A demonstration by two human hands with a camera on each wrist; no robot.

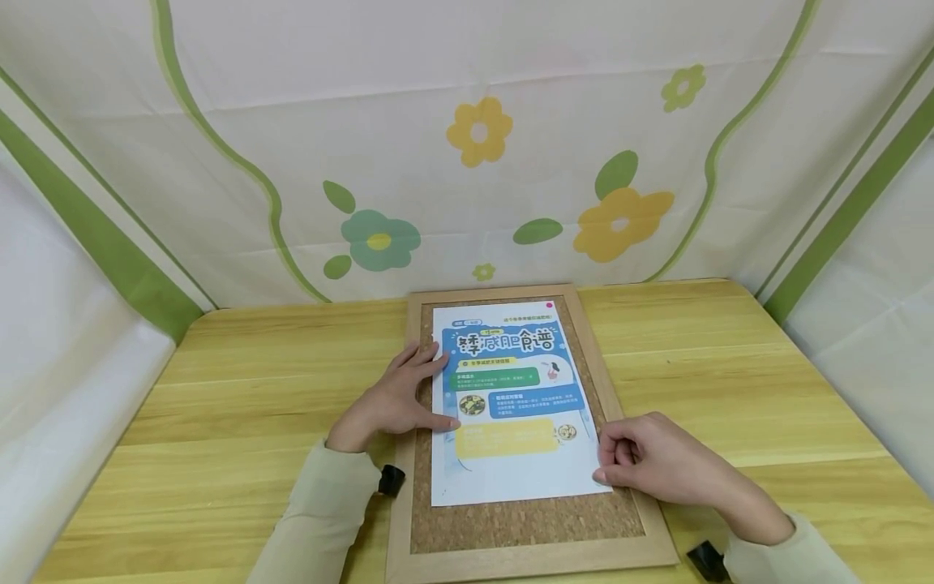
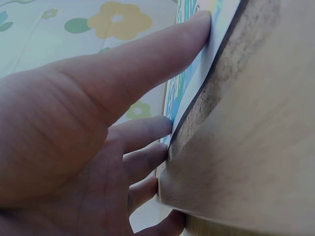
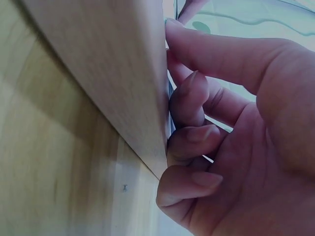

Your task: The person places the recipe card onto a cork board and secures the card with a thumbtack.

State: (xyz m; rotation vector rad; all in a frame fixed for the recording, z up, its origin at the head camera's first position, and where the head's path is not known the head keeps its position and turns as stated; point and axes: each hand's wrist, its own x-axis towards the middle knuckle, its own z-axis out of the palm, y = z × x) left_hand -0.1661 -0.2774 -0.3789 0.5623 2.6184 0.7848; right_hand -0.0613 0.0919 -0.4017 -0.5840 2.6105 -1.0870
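Observation:
A printed paper poster (image 1: 511, 478), blue and white with Chinese lettering, lies on a wood-framed cork board (image 1: 525, 523). A round pink pushpin (image 1: 550, 305) sits at its top right corner. My left hand (image 1: 397, 397) spreads at the poster's left edge, thumb and fingertips touching the paper; the left wrist view shows the thumb (image 2: 162, 51) stretched over it. With fingers curled, my right hand (image 1: 660, 458) pinches the poster's lower right edge between thumb and index finger. In the right wrist view its other fingers (image 3: 189, 142) bend against the board frame (image 3: 113, 64).
The board lies on a yellow wood-grain table (image 1: 730, 381). White cloth with printed flowers (image 1: 479, 132) hangs behind the table, and more cloth stands at both sides. A black wrist device (image 1: 392, 480) shows at the left sleeve, another (image 1: 708, 560) at the right.

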